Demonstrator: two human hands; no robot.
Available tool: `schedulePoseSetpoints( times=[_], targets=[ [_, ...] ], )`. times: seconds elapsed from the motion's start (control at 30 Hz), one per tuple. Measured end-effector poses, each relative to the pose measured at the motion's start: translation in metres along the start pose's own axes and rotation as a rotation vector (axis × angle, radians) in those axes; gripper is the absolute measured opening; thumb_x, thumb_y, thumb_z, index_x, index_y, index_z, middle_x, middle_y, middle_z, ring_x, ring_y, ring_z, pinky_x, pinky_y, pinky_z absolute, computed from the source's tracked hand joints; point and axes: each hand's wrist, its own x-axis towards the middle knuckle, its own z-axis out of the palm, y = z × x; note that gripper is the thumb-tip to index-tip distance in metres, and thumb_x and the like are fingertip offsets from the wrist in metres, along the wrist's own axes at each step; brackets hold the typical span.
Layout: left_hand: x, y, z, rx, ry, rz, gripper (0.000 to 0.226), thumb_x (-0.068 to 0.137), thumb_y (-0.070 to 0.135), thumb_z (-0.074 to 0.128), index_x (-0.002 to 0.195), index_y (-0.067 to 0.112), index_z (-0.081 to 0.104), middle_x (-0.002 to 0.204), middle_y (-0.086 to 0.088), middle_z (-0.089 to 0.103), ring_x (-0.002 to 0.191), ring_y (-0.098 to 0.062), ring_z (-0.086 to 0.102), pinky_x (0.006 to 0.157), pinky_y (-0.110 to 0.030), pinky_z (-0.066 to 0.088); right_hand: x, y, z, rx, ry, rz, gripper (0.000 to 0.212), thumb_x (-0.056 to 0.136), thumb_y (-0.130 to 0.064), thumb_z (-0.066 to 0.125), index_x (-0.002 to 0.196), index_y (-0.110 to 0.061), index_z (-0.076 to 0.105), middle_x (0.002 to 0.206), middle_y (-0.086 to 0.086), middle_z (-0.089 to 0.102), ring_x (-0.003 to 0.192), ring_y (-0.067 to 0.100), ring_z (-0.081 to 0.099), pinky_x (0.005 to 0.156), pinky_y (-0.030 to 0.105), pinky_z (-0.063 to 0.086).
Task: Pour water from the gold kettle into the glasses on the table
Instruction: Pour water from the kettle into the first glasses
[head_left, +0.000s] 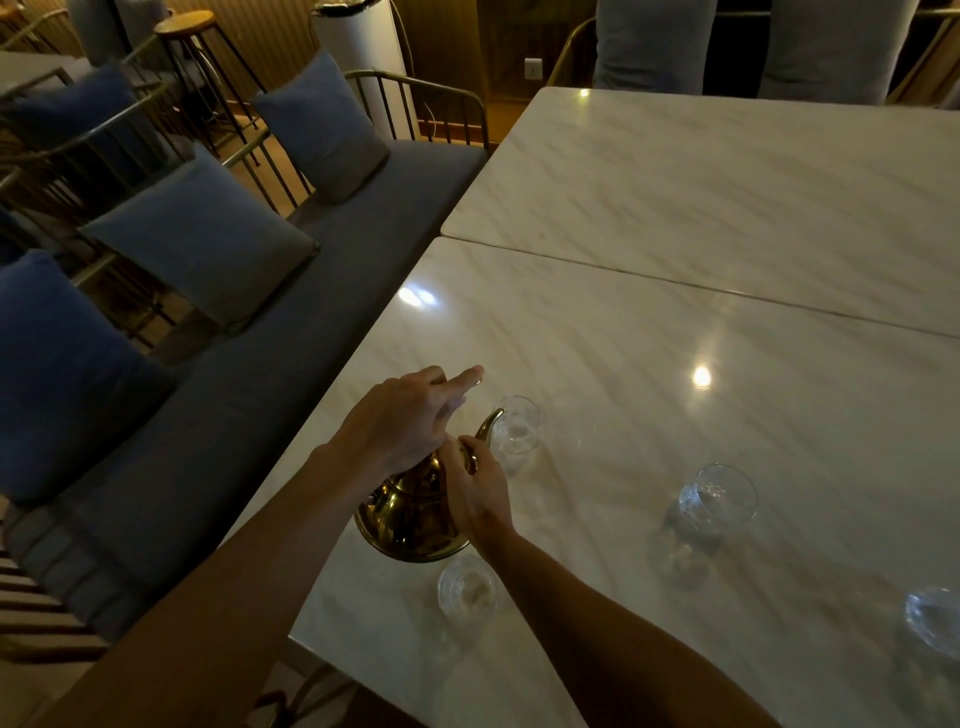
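The right hand (475, 493) is gripping the shiny gold metal kettle (410, 512) on the white marble table (649, 415), its spout (488, 428) tipping over a clear stemmed glass (515, 431) (the farthest one). The left hand (410, 415) is resting on top, forefinger extended.

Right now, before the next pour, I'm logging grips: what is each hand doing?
Left hand: on top of the gold kettle, index finger extended, grip hidden; cannot tell.
Right hand: closed on the gold kettle near its spout.

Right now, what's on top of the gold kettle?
Both hands: the left hand covers the gold kettle top, the right hand grips near its spout. Any lid underneath is hidden.
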Motion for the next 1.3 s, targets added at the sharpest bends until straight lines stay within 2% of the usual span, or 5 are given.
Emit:
schedulePoseSetpoints(
  times=[0.53, 0.7, 0.87, 1.07, 1.3],
  targets=[
    [-0.022, 0.003, -0.006, 0.015, 0.110, 0.034, 0.045, 0.094, 0.023, 0.049, 0.139, 0.020, 0.042, 0.083, -0.003, 0.062, 0.057, -0.006, 0.044, 0.051, -0.007, 0.029, -0.007, 0.000, 0.001, -0.071, -0.019, -0.074, 0.083, 0.080, -0.078, 0.044, 0.143, -0.025, 0.052, 0.137, 0.006, 0.056, 0.114, 0.017, 0.057, 0.093, 0.031, 0.048],
    [-0.038, 0.011, -0.009, -0.006, 0.192, 0.002, 0.046, 0.094, 0.027, 0.044, 0.139, 0.020, 0.041, 0.084, -0.003, 0.062, 0.058, -0.011, 0.054, 0.051, -0.015, 0.045, -0.008, -0.003, -0.005, -0.151, -0.017, -0.157, 0.078, 0.082, -0.077, 0.045, 0.139, -0.025, 0.055, 0.130, 0.003, 0.059, 0.115, 0.018, 0.059, 0.091, 0.030, 0.048],
    [-0.055, 0.021, -0.016, -0.014, 0.284, -0.034, 0.045, 0.096, 0.025, 0.043, 0.140, 0.017, 0.041, 0.084, -0.004, 0.060, 0.058, -0.010, 0.051, 0.052, -0.009, 0.035, -0.016, -0.004, -0.010, -0.227, -0.007, -0.229, 0.083, 0.080, -0.081, 0.043, 0.142, -0.026, 0.054, 0.138, 0.006, 0.057, 0.120, 0.022, 0.058, 0.099, 0.039, 0.053],
    [-0.087, 0.040, -0.026, -0.028, 0.381, -0.083, 0.044, 0.096, 0.028, 0.041, 0.138, 0.015, 0.043, 0.084, -0.007, 0.060, 0.063, -0.013, 0.054, 0.053, -0.019, 0.045, -0.042, -0.007, -0.014, -0.278, -0.059, -0.291, 0.089, 0.076, -0.084, 0.039, 0.144, -0.028, 0.050, 0.145, 0.008, 0.050, 0.128, 0.026, 0.052, 0.104, 0.041, 0.049],
    [-0.131, 0.051, -0.033, -0.003, 0.367, -0.089, 0.044, 0.096, 0.030, 0.040, 0.138, 0.016, 0.043, 0.084, -0.006, 0.061, 0.064, -0.008, 0.049, 0.056, -0.007, 0.032, -0.088, 0.009, -0.005, -0.280, -0.080, -0.288, 0.076, 0.086, -0.072, 0.048, 0.146, -0.025, 0.050, 0.144, 0.011, 0.051, 0.128, 0.029, 0.053, 0.105, 0.041, 0.047]
  ],
)
